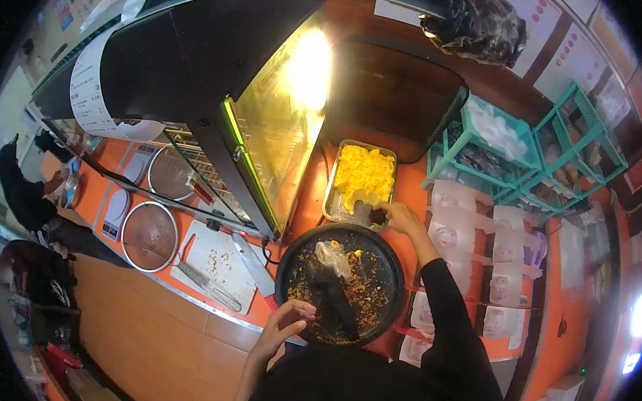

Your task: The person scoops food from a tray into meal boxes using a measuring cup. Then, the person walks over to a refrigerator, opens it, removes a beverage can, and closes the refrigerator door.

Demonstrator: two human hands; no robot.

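Observation:
My right hand (pixel 401 218) is at the near right corner of a metal tray (pixel 329 194) of yellow scrambled egg (pixel 363 175). Its fingers close on a small dark-handled utensil (pixel 376 216); the utensil's other end is unclear among the egg. By the near left rim of a round black pan (pixel 288 250), my left hand (pixel 286 329) is empty, fingers curved and apart. Brown crumbs (pixel 374 296) are scattered over the pan. Inside it are a crumpled clear plastic piece (pixel 333 259) with pale content and a long dark object (pixel 338 304), its kind unclear.
Left of the pan are a knife (pixel 253 262), a white cutting board (pixel 218 257) with tongs, and a round sieve-like bowl (pixel 150 236). A lit glass display cabinet (pixel 289 125) rises behind. Rightward are stacked plastic bags (pixel 451 241) and green baskets (pixel 500 156). Another person (pixel 24 186) stands far left.

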